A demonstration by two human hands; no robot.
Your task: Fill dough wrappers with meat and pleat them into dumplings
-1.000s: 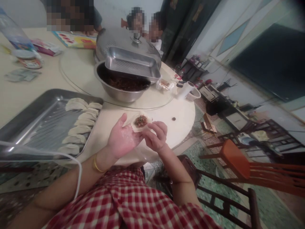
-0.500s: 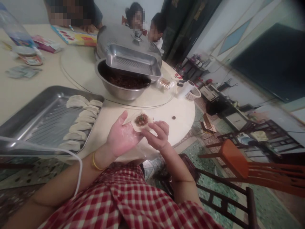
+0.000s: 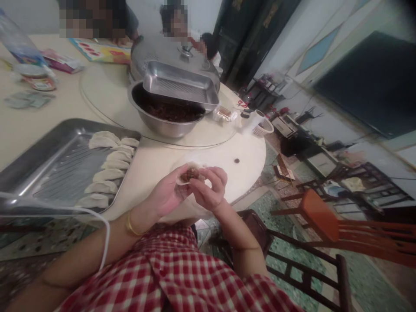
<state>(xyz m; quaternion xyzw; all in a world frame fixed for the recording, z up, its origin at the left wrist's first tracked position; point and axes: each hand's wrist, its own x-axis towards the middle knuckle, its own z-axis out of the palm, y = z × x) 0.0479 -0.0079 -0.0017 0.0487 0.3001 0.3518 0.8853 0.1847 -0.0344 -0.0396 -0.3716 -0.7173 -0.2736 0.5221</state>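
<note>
Your left grip (image 3: pixel 167 197) curls closed under the filled dumpling wrapper (image 3: pixel 186 176), while your right grip (image 3: pixel 209 190) pinches its right edge. The wrapper sits between both grips, above the counter (image 3: pixel 152 160) edge, right of the tray (image 3: pixel 55 171).

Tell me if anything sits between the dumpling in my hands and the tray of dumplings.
Nothing visible does. The left hand and right hand both hold the dumpling, and only table surface shows between it and the tray.

Dim warm indoor light, soft blur, edges stretched, corners vignetted
</note>
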